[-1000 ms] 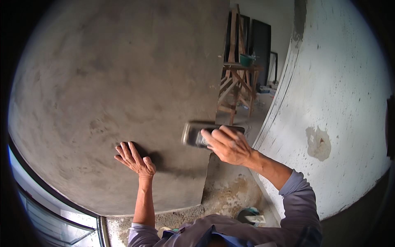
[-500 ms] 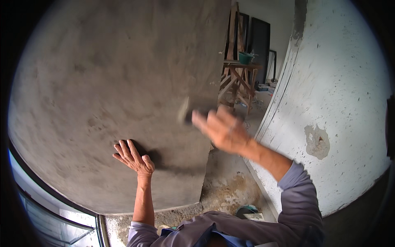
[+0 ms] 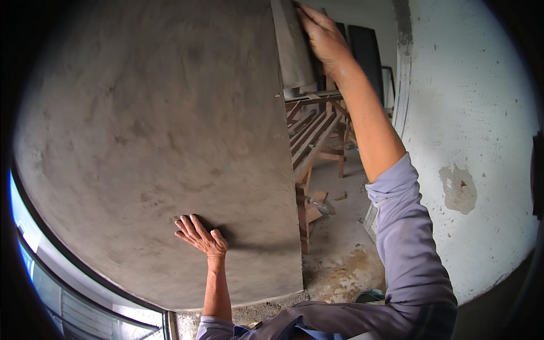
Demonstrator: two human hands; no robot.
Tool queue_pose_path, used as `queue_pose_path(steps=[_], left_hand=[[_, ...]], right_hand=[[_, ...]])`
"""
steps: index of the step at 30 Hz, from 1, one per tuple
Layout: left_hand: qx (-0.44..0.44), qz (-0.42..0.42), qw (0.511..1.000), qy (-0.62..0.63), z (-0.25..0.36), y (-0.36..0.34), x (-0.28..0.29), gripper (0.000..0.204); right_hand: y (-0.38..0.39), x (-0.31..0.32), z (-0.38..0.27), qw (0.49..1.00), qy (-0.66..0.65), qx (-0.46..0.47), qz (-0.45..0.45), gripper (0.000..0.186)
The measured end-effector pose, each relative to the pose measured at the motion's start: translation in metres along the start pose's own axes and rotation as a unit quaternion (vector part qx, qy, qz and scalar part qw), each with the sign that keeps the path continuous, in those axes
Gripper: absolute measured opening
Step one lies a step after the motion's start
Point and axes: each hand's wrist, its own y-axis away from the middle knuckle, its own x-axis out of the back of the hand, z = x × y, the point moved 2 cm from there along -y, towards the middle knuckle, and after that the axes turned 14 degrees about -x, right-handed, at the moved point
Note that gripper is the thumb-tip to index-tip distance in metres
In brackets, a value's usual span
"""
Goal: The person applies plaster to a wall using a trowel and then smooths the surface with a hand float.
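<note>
Before me rises a wall of grey-brown plaster, its surface mottled with darker smears. My left hand rests low on it, fingers spread and pointing up to the left. Up high, at the wall's right edge, my right hand grips a plastering trowel. Its long grey blade stands nearly upright along that edge. The trowel's handle is mostly hidden by my fingers and the blade.
Past the wall's edge stands a wooden trestle with planks. A dark panel leans behind it. A white wall with a bare patch runs along the right. Scraps lie on the floor. A window borders the lower left.
My right hand has swung up with the trowel from mid-height to the top of the wall's right edge. The view has shifted; my left hand stays flat on the plaster.
</note>
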Motion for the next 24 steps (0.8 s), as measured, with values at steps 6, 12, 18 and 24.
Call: queue_pose_path(steps=[6,12,18,24], left_hand=[[0.018,-0.009,1.0,-0.016,0.004,-0.002,0.004,0.075],[0.022,-0.021,0.999,-0.028,0.004,-0.004,0.005,0.079],[0.02,-0.037,0.999,-0.009,0.006,-0.011,0.021,0.076],[0.001,0.018,1.0,0.001,0.02,-0.058,0.021,0.073]], right_hand=[[0.086,-0.016,0.048,0.998,0.055,0.019,0.015,0.049],[0.289,-0.006,0.184,0.952,0.083,-0.24,-0.173,0.048],[0.212,0.036,0.116,0.996,0.079,0.041,0.006,0.053],[0.076,0.047,-0.018,0.871,0.278,0.38,0.141,0.035]])
